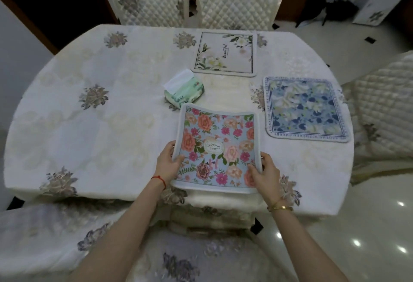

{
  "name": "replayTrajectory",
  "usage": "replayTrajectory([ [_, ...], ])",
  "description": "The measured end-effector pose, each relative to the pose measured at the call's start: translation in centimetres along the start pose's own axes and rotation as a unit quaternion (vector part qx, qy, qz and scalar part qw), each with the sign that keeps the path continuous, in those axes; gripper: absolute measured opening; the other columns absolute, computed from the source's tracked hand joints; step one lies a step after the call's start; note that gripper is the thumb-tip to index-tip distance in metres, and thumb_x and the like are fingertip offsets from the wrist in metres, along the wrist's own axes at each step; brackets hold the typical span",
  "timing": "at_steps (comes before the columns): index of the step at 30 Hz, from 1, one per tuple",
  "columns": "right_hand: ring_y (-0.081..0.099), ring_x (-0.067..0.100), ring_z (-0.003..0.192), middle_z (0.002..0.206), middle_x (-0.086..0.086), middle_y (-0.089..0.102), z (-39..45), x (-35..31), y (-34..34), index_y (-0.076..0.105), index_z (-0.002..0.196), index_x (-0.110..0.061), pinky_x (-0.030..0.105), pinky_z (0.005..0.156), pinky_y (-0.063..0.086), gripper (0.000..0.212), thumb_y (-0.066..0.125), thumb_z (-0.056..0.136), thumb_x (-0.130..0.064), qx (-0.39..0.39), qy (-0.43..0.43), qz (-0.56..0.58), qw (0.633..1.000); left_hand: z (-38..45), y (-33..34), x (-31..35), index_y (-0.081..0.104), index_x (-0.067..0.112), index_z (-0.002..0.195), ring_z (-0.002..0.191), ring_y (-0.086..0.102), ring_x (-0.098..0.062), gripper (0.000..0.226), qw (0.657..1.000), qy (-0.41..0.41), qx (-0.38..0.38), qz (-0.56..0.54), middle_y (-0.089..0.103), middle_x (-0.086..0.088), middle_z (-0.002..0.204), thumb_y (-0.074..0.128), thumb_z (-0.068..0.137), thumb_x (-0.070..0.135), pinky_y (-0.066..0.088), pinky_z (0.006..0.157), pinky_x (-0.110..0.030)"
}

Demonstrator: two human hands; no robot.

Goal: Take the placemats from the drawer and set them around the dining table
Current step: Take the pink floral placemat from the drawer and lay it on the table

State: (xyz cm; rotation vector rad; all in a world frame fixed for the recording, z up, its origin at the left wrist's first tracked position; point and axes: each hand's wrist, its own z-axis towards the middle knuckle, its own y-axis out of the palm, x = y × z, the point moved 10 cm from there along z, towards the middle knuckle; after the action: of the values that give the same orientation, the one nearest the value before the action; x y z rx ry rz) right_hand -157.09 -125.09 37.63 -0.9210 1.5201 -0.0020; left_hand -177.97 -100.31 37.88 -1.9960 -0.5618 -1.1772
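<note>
A placemat with pink and orange flowers on light blue [218, 147] is held over the near edge of the dining table [89, 114]. My left hand [166, 163] grips its left edge and my right hand [264, 174] grips its right edge. Its far edge curls upward. A white placemat with green leaves and pale flowers [225, 54] lies flat at the far side of the table. A blue floral placemat [305, 108] lies flat at the right side. The drawer is not in view.
A green pack of tissues [184, 89] sits near the table's middle, just beyond the held mat. Two quilted white chairs [149, 0] [237, 2] stand at the far side, another [384, 102] at the right. A covered chair [156, 255] is right below me.
</note>
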Motion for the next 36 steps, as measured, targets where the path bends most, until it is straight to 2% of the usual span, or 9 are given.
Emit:
replayTrajectory([
  [2,0.065,0.016,0.096,0.11,-0.002,0.065,0.5,1.0,0.8,0.049,0.127,-0.017,0.041,0.086,0.056,0.04,0.065,0.09,-0.019,0.0,0.012,-0.007,1.0,1.2,0.5,-1.0,0.049,0.023,0.118,0.086,0.062,-0.008,0.033,1.0,-0.007,-0.011,0.002,0.061,0.001,0.105,0.059,0.09,0.007,0.054,0.067,-0.017],
  [5,0.063,0.017,0.102,0.116,0.002,0.065,0.8,2.2,1.3,0.049,0.129,-0.015,0.04,0.091,0.054,0.042,0.065,0.09,-0.019,0.01,0.025,-0.003,1.0,2.1,0.8,-2.4,0.048,0.023,0.119,0.089,0.061,-0.007,0.035,1.0,-0.013,-0.01,-0.004,0.06,0.004,0.107,0.058,0.09,0.006,0.055,0.08,-0.026],
  [9,0.062,0.017,0.107,0.118,0.002,0.064,0.9,3.6,1.5,0.049,0.13,-0.014,0.041,0.093,0.053,0.044,0.066,0.09,-0.021,0.013,0.036,0.008,0.999,1.9,0.6,-3.6,0.046,0.02,0.135,0.094,0.062,-0.008,0.052,1.0,-0.014,0.017,-0.016,0.06,0.004,0.113,0.065,0.087,0.009,0.051,0.075,-0.012],
  [13,0.061,0.019,0.112,0.12,0.003,0.064,1.1,4.5,1.1,0.05,0.129,-0.014,0.044,0.095,0.052,0.046,0.068,0.088,-0.023,0.023,0.043,0.004,0.999,1.5,0.7,-4.4,0.04,0.021,0.143,0.109,0.06,-0.017,0.065,0.999,-0.01,0.036,-0.027,0.058,-0.002,0.129,0.068,0.086,0.01,0.051,0.094,-0.032],
  [18,0.063,0.017,0.106,0.117,0.002,0.066,1.0,4.5,0.9,0.051,0.13,-0.011,0.042,0.092,0.053,0.046,0.068,0.088,-0.021,0.027,0.033,-0.002,0.999,1.2,0.9,-4.7,0.039,0.021,0.144,0.117,0.059,-0.019,0.066,0.998,-0.015,0.05,-0.02,0.054,-0.004,0.138,0.067,0.085,0.008,0.05,0.098,-0.039],
  [27,0.063,0.016,0.105,0.116,0.0,0.067,0.6,5.1,1.1,0.052,0.129,-0.013,0.043,0.091,0.053,0.048,0.069,0.086,-0.023,0.028,0.032,-0.022,0.999,0.9,0.9,-4.8,0.037,0.022,0.146,0.113,0.062,-0.019,0.068,0.999,-0.007,0.048,-0.007,0.055,-0.004,0.137,0.065,0.086,0.008,0.054,0.093,-0.036],
  [32,0.063,0.016,0.104,0.116,0.0,0.065,0.5,4.8,0.9,0.05,0.13,-0.014,0.043,0.089,0.053,0.049,0.069,0.086,-0.026,0.04,0.007,-0.049,0.998,1.0,0.7,-4.6,0.039,0.018,0.145,0.104,0.058,-0.012,0.067,0.997,0.001,0.066,0.029,0.056,-0.003,0.134,0.067,0.085,0.01,0.045,0.073,0.0],
  [34,0.059,0.017,0.106,0.117,0.0,0.061,0.6,4.6,0.8,0.05,0.129,-0.015,0.043,0.09,0.052,0.049,0.069,0.086,-0.029,0.041,-0.012,-0.072,0.996,1.0,0.7,-4.6,0.04,0.018,0.144,0.104,0.058,-0.011,0.067,0.997,0.003,0.066,0.041,0.056,-0.002,0.133,0.068,0.085,0.01,0.044,0.075,-0.001],
  [36,0.053,0.018,0.105,0.114,0.004,0.056,0.6,4.0,0.5,0.052,0.126,-0.012,0.042,0.091,0.048,0.048,0.071,0.085,-0.028,0.049,-0.04,-0.121,0.991,1.2,0.5,-4.6,0.04,0.017,0.145,0.109,0.056,-0.014,0.067,0.995,0.011,0.065,0.07,0.055,-0.002,0.134,0.069,0.084,0.014,0.046,0.088,-0.014],
])
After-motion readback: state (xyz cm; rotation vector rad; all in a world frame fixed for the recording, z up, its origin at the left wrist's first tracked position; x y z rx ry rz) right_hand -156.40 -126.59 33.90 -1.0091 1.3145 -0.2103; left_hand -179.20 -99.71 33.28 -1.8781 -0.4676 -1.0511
